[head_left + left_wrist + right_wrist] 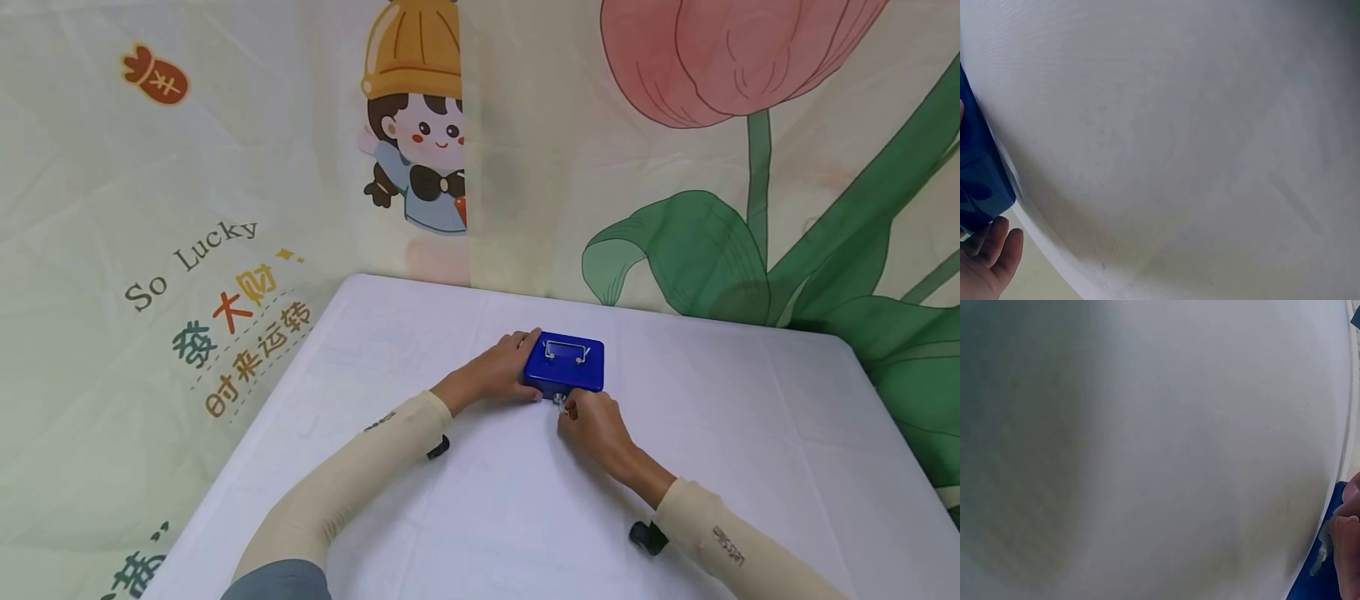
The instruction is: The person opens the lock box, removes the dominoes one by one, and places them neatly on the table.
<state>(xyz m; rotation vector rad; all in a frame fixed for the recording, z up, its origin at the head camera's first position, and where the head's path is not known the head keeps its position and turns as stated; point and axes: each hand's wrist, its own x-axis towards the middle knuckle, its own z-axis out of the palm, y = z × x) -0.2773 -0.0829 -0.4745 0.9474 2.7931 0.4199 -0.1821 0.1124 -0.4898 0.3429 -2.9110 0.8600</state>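
Observation:
A small blue metal cash box (pixel 566 374) with a wire handle (pixel 565 351) on its lid rests on the white-covered table, its lid down. My left hand (pixel 504 367) holds the box by its left side, fingers toward the back corner and thumb at the front. At the front face, my right hand (pixel 596 423) pinches a small shiny key (pixel 559 402) at the lock. The fingers cover much of the key, so how far it sits in the lock is hidden. The right wrist view shows the fingers (pixel 1349 534) close against the blue box (pixel 1316 584).
White cloth covers the table (pixel 450 533), whose back edge meets a printed curtain (pixel 525 150). Both sleeves are beige, and a black wrist camera (pixel 648 538) hangs by the right cuff; another dark camera (pixel 438 447) is by the left one.

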